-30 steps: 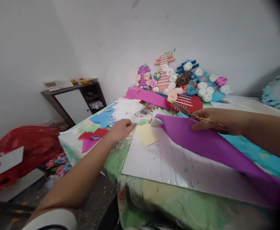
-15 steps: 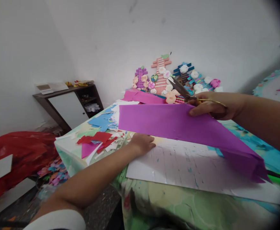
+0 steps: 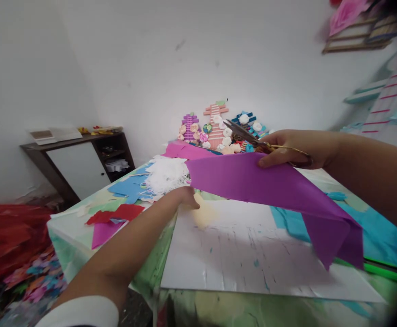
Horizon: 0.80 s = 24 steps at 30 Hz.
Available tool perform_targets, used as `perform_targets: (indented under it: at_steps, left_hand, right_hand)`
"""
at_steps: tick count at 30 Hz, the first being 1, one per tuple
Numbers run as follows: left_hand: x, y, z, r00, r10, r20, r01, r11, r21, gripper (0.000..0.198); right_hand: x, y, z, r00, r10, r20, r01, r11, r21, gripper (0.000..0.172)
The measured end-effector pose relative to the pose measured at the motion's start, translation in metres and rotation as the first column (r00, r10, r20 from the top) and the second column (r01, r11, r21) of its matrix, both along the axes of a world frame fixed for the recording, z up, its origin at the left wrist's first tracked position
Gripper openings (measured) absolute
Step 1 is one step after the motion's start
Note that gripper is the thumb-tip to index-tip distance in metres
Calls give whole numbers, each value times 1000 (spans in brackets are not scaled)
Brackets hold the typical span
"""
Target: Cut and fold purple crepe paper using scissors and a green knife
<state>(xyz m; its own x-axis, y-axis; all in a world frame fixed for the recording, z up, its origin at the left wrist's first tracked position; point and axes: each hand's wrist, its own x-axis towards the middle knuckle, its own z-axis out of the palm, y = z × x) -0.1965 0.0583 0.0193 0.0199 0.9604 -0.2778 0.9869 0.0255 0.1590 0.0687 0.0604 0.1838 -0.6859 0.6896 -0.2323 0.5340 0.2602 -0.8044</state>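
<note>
My right hand (image 3: 291, 147) holds a large purple paper sheet (image 3: 273, 190) lifted above the table, together with gold-handled scissors (image 3: 252, 138) whose blades point left. The sheet droops to the right. My left hand (image 3: 181, 198) reaches under the sheet's left edge, fingers curled, touching a small pale yellow paper piece (image 3: 203, 215) on the white board (image 3: 252, 254). Whether it grips the piece is unclear.
Paper scraps in red (image 3: 116, 213), blue (image 3: 128, 187) and white shreds (image 3: 166, 175) litter the left of the table. Craft flower pieces (image 3: 215, 129) stand at the far edge by the wall. A dark cabinet (image 3: 79, 159) and red bag (image 3: 7, 236) are at left.
My right hand raised the purple sheet and scissors off the table. My left hand moved from the scraps onto the board, then back to the yellow piece. The view tilted up.
</note>
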Motion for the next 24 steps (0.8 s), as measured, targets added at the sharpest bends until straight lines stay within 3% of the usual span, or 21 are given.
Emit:
perform_targets:
  at_steps: [4, 9, 11, 13, 14, 16, 18, 20, 22, 24]
  left_hand:
    - [-20, -9, 14, 994, 54, 100, -47, 996, -74, 35]
    - [-80, -65, 52, 954, 152, 258, -139, 988, -71, 40]
    - [-108, -94, 66, 873, 213, 438, -211, 976, -54, 46]
    - [-125, -118, 72, 785, 248, 568, -191, 969, -159, 47]
    - [-128, -125, 71, 768, 263, 584, -175, 963, -203, 46]
    - [-124, -129, 62, 831, 253, 495, -153, 960, -233, 43]
    - [-110, -121, 46, 934, 194, 300, -142, 972, -185, 38]
    - [-97, -108, 30, 965, 166, 203, -131, 976, -173, 29]
    - [-88, -95, 18, 981, 132, 144, -107, 981, -164, 21]
    - [-87, -87, 12, 990, 103, 99, -87, 984, -155, 18]
  right_hand:
    - [5, 5, 6, 997, 10, 82, -11, 1000, 12, 17]
    - [-3, 4, 4, 975, 184, 127, -178, 982, -56, 21]
    - [-11, 2, -1, 952, 300, 61, -295, 952, -82, 25]
    - [-22, 2, -11, 922, 387, 27, -380, 915, -134, 27]
    - [-29, 3, -18, 915, 400, 50, -389, 908, -158, 28]
    - [-45, 8, -35, 896, 402, 187, -383, 915, -129, 28]
    - [-59, 16, -55, 836, 386, 390, -435, 900, 42, 24]
    - [-70, 26, -73, 742, 342, 576, -546, 808, 224, 21]
    - [-74, 36, -88, 697, 289, 657, -595, 744, 304, 20]
    - [-73, 42, -95, 722, 280, 633, -551, 786, 280, 21]
